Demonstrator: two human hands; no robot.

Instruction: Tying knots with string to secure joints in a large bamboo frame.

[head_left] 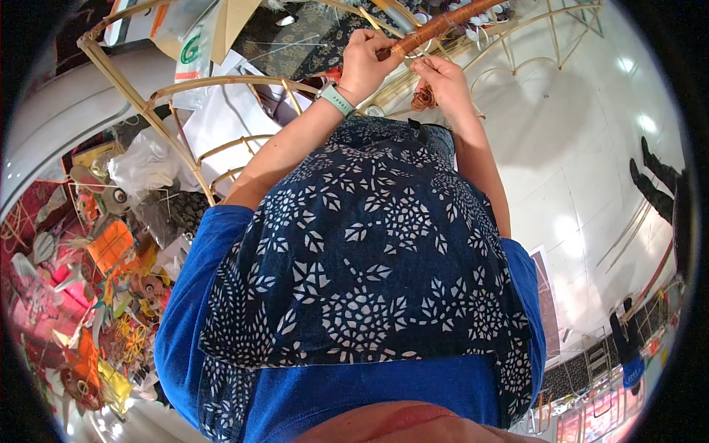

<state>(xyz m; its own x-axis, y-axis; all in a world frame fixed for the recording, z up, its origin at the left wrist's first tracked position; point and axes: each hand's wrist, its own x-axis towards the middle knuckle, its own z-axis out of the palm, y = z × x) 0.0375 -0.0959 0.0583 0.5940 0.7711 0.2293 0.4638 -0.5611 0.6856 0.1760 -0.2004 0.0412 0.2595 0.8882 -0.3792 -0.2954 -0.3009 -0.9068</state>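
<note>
My left hand [365, 57], with a teal-strapped watch on the wrist, grips a bamboo rod [443, 23] wrapped in a brown-orange strip, at the top middle of the view. Just to its right, my right hand [445, 83] pinches a small brown roll of wrapping strip [423, 97] under the rod. The rod belongs to a large curved bamboo frame [221, 81] that arcs across the upper part of the view. My blue shirt and dark patterned apron [362, 251] fill the middle.
Colourful paper and bamboo craft pieces [103, 295] lie piled at the left. White plastic bags [144, 162] and cardboard [236, 18] sit behind the frame. A shiny pale floor [583, 148] spreads right, with another person's dark shoes [653, 181] on it.
</note>
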